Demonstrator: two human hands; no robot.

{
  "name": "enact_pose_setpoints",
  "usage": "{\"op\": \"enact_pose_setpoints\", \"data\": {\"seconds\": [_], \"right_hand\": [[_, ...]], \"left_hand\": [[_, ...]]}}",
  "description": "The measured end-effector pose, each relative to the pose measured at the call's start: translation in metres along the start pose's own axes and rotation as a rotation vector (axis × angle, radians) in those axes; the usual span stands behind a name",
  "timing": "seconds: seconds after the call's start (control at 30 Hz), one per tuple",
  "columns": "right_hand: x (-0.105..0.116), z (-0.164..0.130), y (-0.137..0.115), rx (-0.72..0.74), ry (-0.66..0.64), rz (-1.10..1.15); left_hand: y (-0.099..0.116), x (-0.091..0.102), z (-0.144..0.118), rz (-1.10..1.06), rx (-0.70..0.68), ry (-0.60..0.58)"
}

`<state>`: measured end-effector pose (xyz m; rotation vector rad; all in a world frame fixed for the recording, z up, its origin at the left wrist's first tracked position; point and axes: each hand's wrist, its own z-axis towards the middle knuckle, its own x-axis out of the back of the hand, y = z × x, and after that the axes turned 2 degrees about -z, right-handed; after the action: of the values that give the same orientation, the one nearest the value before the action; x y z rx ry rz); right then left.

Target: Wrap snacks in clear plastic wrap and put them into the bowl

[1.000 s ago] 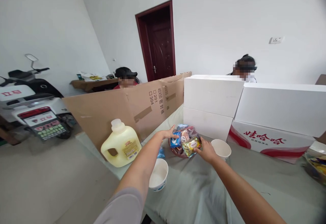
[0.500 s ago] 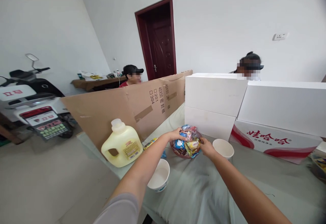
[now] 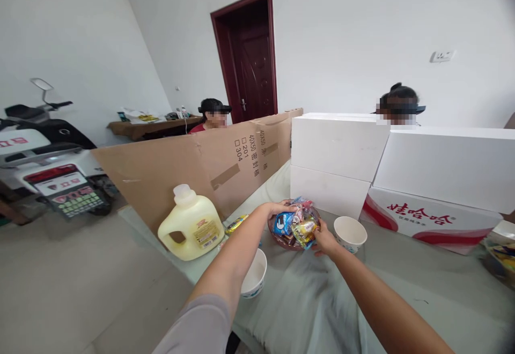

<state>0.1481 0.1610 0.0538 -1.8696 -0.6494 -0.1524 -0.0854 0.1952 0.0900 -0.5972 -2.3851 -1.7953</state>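
A dark red bowl (image 3: pixel 284 243) heaped with wrapped snacks (image 3: pixel 296 223) sits on the grey-clothed table (image 3: pixel 314 300), in front of stacked white boxes. My left hand (image 3: pixel 270 210) grips the bowl's left rim. My right hand (image 3: pixel 324 238) holds its right rim, fingers against the yellow packets. One white paper cup (image 3: pixel 349 233) stands just right of the bowl; another paper cup (image 3: pixel 254 279) stands near my left forearm.
A yellow jug (image 3: pixel 190 224) stands at the table's left, with a small yellow packet (image 3: pixel 236 224) beside it. A cardboard sheet (image 3: pixel 209 165) and white boxes (image 3: pixel 337 159) wall off the back. Two seated people are behind them. A scooter (image 3: pixel 44 155) is parked at left.
Both hands stay on the snack bowl, which has shifted slightly. The view has moved a little, and the small yellow packet by the jug has come into sight.
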Motion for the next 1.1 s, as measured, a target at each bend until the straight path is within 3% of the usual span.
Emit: {"op": "enact_pose_setpoints", "data": {"seconds": [0.17,0.43,0.6,0.87,1.1], "right_hand": [[-0.008,0.001,0.008,-0.017,-0.017,0.109],[-0.004,-0.011,0.029,0.074,-0.121,0.278],[-0.005,-0.018,0.03,0.115,-0.163,0.321],[0.01,-0.024,0.003,0.185,-0.147,0.333],[0.014,-0.005,-0.048,0.257,-0.04,0.193]], "left_hand": [[-0.001,-0.005,-0.002,-0.058,0.086,-0.044],[0.001,-0.014,-0.016,-0.135,0.057,-0.066],[0.0,-0.015,-0.021,-0.148,0.1,-0.071],[0.002,-0.016,-0.023,-0.248,0.036,-0.019],[0.009,0.013,-0.042,-0.275,-0.037,0.083]]}}
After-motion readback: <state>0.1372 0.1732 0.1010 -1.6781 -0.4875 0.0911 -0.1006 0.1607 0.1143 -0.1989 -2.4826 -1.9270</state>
